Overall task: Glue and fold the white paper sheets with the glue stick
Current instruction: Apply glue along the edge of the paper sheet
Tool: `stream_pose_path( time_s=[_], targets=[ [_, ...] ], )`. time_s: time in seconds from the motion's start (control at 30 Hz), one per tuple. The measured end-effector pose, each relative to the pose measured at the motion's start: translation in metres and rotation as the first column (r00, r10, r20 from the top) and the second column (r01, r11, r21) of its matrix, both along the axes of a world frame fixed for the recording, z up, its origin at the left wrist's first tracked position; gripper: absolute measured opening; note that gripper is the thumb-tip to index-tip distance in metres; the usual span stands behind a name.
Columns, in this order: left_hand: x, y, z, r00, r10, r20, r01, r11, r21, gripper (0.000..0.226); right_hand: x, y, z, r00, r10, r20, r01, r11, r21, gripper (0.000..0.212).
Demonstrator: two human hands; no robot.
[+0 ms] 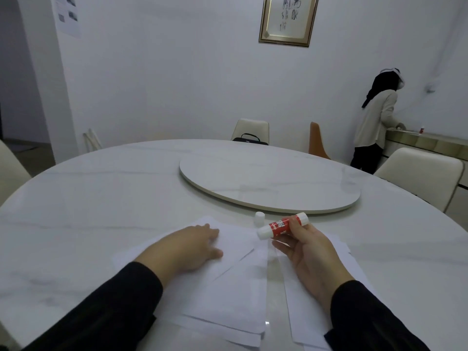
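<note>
The left hand (188, 245) lay flat on white paper sheets (235, 287), hiding part; the right hand (307, 252) grasped the glue stick (281, 226), its cap (259, 218) standing just beyond.

Illumination is dim, diffuse and cool-toned; shadows are faint. A small glare spot lies on the table (266, 323) below the gripping hand. Wide-angle distortion curves the edges. Slight overall softness.

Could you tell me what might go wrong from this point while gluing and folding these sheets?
1. The small white cap stands loose beside the papers; a sweep of the right hand holding the glue stick could knock it away.
2. The overlapping white sheets are pinned only by the left hand, so lower ones may slide or get glued together.
</note>
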State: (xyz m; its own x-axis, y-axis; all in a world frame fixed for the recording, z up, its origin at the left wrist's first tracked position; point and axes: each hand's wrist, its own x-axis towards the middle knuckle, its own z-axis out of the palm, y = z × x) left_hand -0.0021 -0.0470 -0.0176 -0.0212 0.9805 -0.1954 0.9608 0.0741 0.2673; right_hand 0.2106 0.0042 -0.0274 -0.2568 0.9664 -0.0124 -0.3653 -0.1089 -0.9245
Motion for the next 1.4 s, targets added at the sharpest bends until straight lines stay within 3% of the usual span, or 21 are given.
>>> stream_pose_path(
  time_s=[0.13, 0.23, 0.33, 0.43, 0.73, 1.0, 1.27, 1.4],
  targets=[
    [-0.01, 0.003, -0.003, 0.993, -0.103, 0.053, 0.105, 0.994, -0.042, 0.062, -0.004, -0.002, -0.001, 0.998, -0.029, 0.06, 0.024, 0.997, 0.08, 0.013],
    [-0.013, 0.004, -0.006, 0.989, -0.075, 0.125, 0.077, 0.997, -0.005, 0.055, -0.008, -0.005, 0.004, 0.974, -0.117, 0.196, 0.068, 0.969, 0.239, 0.01],
    [-0.008, 0.005, -0.013, 0.991, -0.092, 0.097, 0.09, 0.996, 0.022, 0.064, -0.02, 0.003, 0.02, 0.906, -0.21, 0.367, 0.036, 0.904, 0.427, 0.01],
    [-0.007, 0.006, -0.016, 0.987, -0.141, 0.076, 0.142, 0.99, -0.004, 0.066, -0.044, 0.017, 0.028, 0.807, -0.229, 0.545, -0.088, 0.866, 0.493, 0.013],
    [-0.012, 0.008, -0.019, 0.984, -0.169, 0.056, 0.172, 0.984, -0.044, 0.073, -0.084, 0.035, 0.011, 0.692, -0.167, 0.702, -0.267, 0.844, 0.465, 0.008],
    [-0.01, 0.005, -0.015, 0.985, -0.163, 0.063, 0.166, 0.985, -0.045, 0.073, -0.07, 0.032, 0.014, 0.566, -0.227, 0.792, -0.338, 0.813, 0.474, 0.012],
    [-0.008, 0.004, -0.013, 0.986, -0.153, 0.067, 0.156, 0.987, -0.043, 0.071, -0.031, 0.005, 0.029, 0.45, -0.138, 0.882, -0.494, 0.785, 0.374, 0.009],
    [-0.008, 0.003, -0.013, 0.988, -0.131, 0.081, 0.136, 0.99, -0.048, 0.071, -0.006, -0.002, 0.029, 0.468, -0.019, 0.883, -0.548, 0.778, 0.307, 0.013]
  ],
)
